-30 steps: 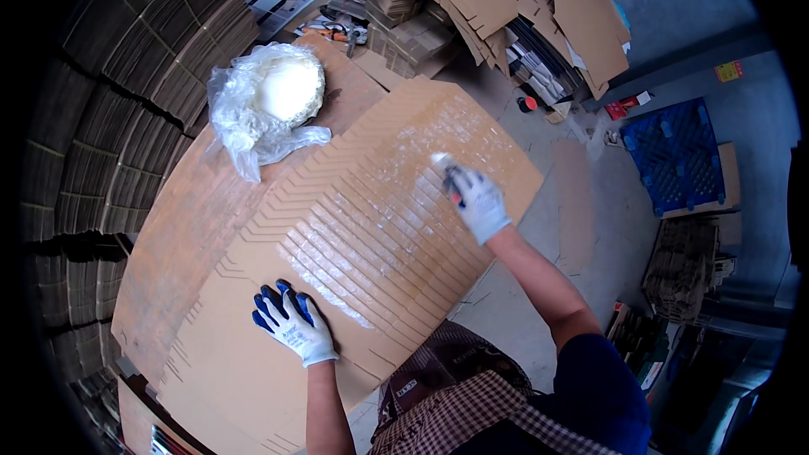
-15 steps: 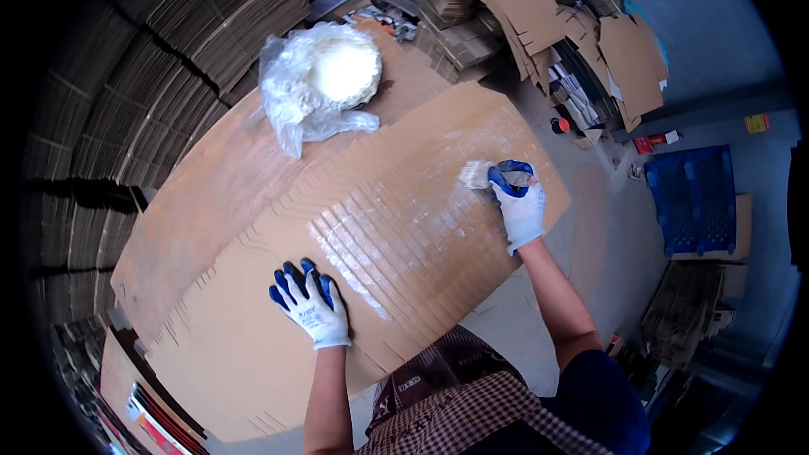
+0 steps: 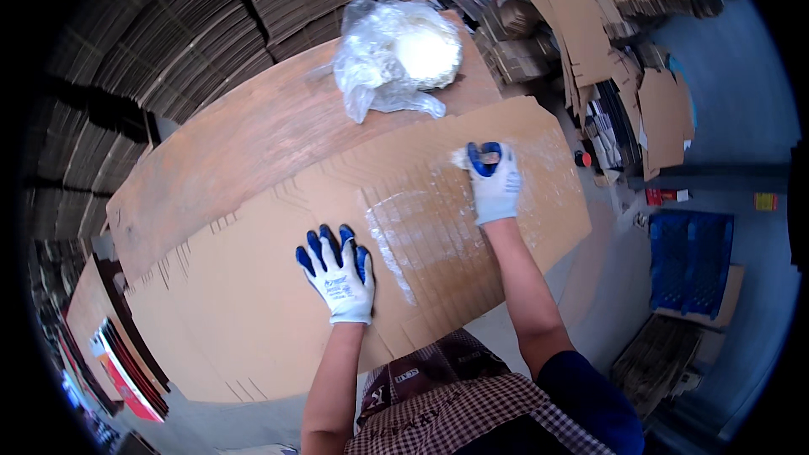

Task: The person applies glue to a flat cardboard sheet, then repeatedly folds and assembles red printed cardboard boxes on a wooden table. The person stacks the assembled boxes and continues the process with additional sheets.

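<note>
Head view: right hand (image 3: 495,181) is curled round a brush (image 3: 460,157), fingers closed, with the pale bristle end over the far right part of the cardboard (image 3: 227,286). Left hand (image 3: 339,280) is flat on the cardboard, fingers spread, not holding anything. Cardboard's lying across the table (image 3: 227,135).

Progress-wise I'd say partway: white smears (image 3: 396,257) cover much of the right half, thick along one strip and patchy elsewhere, while the left end looks bare. Can't tell if the thin spots count as done.

Only container I'd point to is the tub (image 3: 456,57) on the table's far side, bunched in clear plastic (image 3: 362,59), with plenty of white paste (image 3: 419,52) inside.
</note>
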Demonstrator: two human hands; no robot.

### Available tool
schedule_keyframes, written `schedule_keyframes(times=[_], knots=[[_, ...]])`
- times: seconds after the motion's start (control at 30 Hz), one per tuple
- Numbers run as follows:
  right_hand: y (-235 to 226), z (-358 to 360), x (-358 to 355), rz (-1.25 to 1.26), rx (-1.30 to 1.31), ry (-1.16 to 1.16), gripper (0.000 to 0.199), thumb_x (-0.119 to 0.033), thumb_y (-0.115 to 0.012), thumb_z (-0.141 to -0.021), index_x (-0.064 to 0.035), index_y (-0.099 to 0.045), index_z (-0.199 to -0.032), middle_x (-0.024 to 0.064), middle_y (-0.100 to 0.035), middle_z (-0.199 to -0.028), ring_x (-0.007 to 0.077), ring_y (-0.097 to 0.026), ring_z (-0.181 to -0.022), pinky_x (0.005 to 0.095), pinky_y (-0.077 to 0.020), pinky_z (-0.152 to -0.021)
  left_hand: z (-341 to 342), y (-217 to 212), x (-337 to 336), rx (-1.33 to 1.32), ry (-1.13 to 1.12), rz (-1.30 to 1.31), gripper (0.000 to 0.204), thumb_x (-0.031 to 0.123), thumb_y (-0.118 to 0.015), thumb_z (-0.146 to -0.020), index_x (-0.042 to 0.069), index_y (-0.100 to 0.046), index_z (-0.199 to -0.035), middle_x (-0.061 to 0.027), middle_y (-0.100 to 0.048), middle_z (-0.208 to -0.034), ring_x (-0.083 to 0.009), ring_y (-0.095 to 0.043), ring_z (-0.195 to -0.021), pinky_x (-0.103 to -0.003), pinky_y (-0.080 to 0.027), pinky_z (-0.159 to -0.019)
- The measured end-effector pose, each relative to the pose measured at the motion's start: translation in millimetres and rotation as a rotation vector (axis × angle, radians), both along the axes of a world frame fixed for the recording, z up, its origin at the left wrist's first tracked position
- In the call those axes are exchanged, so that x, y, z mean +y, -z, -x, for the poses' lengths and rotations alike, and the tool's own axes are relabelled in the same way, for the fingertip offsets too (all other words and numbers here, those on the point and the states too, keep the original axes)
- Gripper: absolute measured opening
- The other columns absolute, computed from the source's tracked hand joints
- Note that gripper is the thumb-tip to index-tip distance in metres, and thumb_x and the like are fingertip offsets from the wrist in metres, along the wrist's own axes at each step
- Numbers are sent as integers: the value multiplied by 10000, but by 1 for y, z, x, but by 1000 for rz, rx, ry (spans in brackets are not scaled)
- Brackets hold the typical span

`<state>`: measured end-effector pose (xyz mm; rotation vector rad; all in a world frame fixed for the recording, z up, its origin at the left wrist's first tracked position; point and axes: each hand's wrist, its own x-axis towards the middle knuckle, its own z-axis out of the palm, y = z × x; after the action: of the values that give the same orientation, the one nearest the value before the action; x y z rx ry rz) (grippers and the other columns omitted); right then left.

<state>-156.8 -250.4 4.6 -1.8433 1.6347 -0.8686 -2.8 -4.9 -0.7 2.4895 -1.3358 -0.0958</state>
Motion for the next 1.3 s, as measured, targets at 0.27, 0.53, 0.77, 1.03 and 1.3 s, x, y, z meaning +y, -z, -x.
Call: schedule_keyframes(times=[0.27, 0.53, 0.77, 1.03, 1.3], knots=[[-47, -53, 84, -114, -169, -370, 354, -222, -851, -807, -66, -648, -1052, 130, -692, -938, 323, -696, -813, 372, -556, -751, -4, -2, 0, 49, -23, 16, 457, 280, -626, -925, 121, -612, -1354, -203, -450, -1507, -428, -329, -1447, -623, -162, -1201], [-63, -65, 88, -97, -8, -549, 271, -188, -780, -852, -71, -651, -1060, 155, -689, -1022, 359, -688, -885, 410, -554, -789, -6, -2, 5, 89, -30, 20, 481, 286, -612, -930, 120, -588, -1381, -217, -445, -1507, -435, -318, -1451, -630, -140, -1203], [-55, -71, 80, -100, 48, -684, 287, -167, -779, -835, -69, -659, -1076, 158, -696, -1012, 357, -682, -937, 393, -545, -832, -6, 0, 8, 106, -27, 30, 488, 305, -598, -937, 116, -580, -1387, -219, -448, -1498, -445, -321, -1445, -635, -138, -1202], [-62, -84, 68, -173, 110, -776, 282, -245, -774, -851, -67, -648, -1029, 165, -697, -999, 369, -674, -927, 405, -541, -820, -8, 0, 8, 107, -20, 16, 511, 319, -588, -946, 118, -549, -1414, -217, -448, -1493, -442, -299, -1456, -637, -131, -1205], [-80, -52, 105, -184, 202, -734, 282, -250, -794, -836, -74, -654, -1005, 165, -692, -968, 377, -673, -908, 414, -544, -797, -6, 1, 9, 102, -13, 2, 495, 327, -578, -957, 132, -552, -1411, -216, -433, -1520, -433, -306, -1461, -628, -122, -1211]])
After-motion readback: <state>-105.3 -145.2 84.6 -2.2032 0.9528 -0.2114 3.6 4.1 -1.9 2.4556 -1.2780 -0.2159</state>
